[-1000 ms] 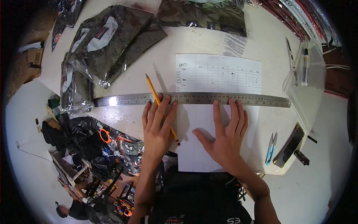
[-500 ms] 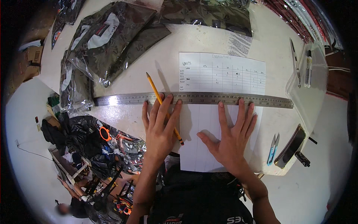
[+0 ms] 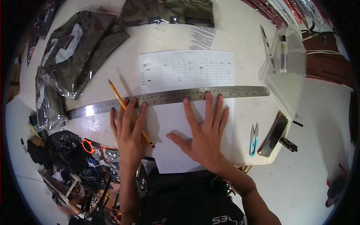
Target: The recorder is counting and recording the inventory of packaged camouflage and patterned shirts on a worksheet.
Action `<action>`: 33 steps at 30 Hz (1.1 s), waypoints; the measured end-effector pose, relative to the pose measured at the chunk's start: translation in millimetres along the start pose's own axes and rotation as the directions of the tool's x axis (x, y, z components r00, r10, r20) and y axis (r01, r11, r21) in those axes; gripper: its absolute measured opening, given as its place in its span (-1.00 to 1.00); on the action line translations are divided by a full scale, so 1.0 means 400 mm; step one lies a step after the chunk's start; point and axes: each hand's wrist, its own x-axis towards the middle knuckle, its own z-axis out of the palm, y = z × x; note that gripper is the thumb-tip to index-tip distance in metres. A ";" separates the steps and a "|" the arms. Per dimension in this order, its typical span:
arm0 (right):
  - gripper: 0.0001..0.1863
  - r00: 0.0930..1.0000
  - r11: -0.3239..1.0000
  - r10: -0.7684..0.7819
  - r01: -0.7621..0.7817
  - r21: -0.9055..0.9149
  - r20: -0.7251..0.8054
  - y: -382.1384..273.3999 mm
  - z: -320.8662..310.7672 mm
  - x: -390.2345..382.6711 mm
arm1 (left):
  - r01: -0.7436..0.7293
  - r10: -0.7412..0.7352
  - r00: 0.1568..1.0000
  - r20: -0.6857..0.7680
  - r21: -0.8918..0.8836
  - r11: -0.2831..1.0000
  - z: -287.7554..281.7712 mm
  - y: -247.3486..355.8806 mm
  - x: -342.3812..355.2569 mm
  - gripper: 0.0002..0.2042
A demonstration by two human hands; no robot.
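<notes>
A long steel ruler [image 3: 170, 96] lies across a white sheet of paper [image 3: 187, 56] that bears a handwritten table above the ruler. Fingertips of my left hand [image 3: 129, 138] rest on the ruler near the sheet's left edge. A yellow pencil [image 3: 117, 92] is tucked between those fingers, its point up and left, its eraser end down and right. My right hand [image 3: 204, 140] lies spread over the paper's lower part, fingertips at the ruler's lower edge and thumb out to the left. The lower part of the sheet shows no table entries.
Plastic-wrapped camouflage garments [image 3: 101, 48] lie at the table's far left, with another packet [image 3: 168, 13] at the back. Blue-handled thread snips [image 3: 254, 140] and a dark phone [image 3: 273, 133] sit at right, with a marker [image 3: 283, 54] and pen [image 3: 268, 48] beyond. Bagged items [image 3: 67, 150] crowd the lower left.
The whole view has shifted, so the table and everything on it appear farther left. Both hands stay at the ruler, and the pencil remains between my left fingers.
</notes>
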 end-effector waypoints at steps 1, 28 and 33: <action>-0.05 1.000 1.000 0.005 -0.005 -0.007 -0.001 0.002 0.004 -0.002 | -0.012 0.012 1.000 0.002 0.017 1.000 0.000 -0.006 -0.003 -0.41; -0.23 0.993 0.989 -0.119 0.121 0.080 -0.026 -0.067 0.034 0.037 | -0.008 0.008 1.000 0.019 0.045 0.999 0.003 -0.008 -0.001 -0.42; -0.25 0.991 0.990 -0.133 0.134 0.039 -0.030 -0.061 0.031 0.038 | -0.005 0.005 0.999 0.037 0.014 1.000 0.000 -0.002 0.002 -0.37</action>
